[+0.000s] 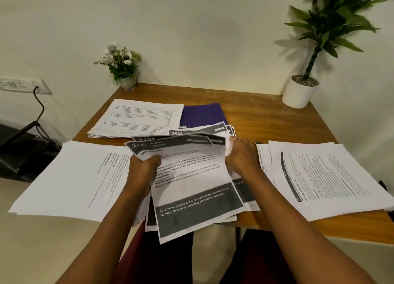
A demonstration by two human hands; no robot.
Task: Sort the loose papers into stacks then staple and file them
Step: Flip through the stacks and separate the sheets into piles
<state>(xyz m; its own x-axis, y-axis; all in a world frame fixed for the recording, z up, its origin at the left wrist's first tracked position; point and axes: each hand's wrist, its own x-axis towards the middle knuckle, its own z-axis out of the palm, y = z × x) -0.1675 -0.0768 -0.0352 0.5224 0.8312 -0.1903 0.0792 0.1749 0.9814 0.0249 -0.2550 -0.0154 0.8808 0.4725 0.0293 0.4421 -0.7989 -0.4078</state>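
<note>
"Since the head view is all we have, how far along is the sorting?"

"Partway, I'd judge; 3 stacks lie around the purple folder (pixel 202 114) on the table (pixel 266 115): a stack of ruled forms (pixel 138 118) touching the folder's left edge, a white stack (pixel 74 177) nearer the person and left of the folder, a text stack (pixel 326 177) nearer and right of it; the grey-banded sheets (pixel 191 183), in front of the folder and overlapping its near edge, are fanned and not squared."

"And the hands?"

"The left hand (pixel 142 166) has its fingers curled and its thumb pressed on the top sheet's left edge; the right hand (pixel 241 153), a ring on 1 finger, curls round those sheets' right edge; both are clamped on them."

"Stapling, filing?"

"Neither begun, by the look of it; no stapler shows; the folder lies flat with no paper seen in it."

"Anything legible?"

"Top sheet: '2726 KITCHEN', 'Load Dishwasher', 'Dirty dishes (beside sink or on countertop)'; behind it, '3644'; the text stack reads 'TASK GOAL'; the rest is too small."
</note>
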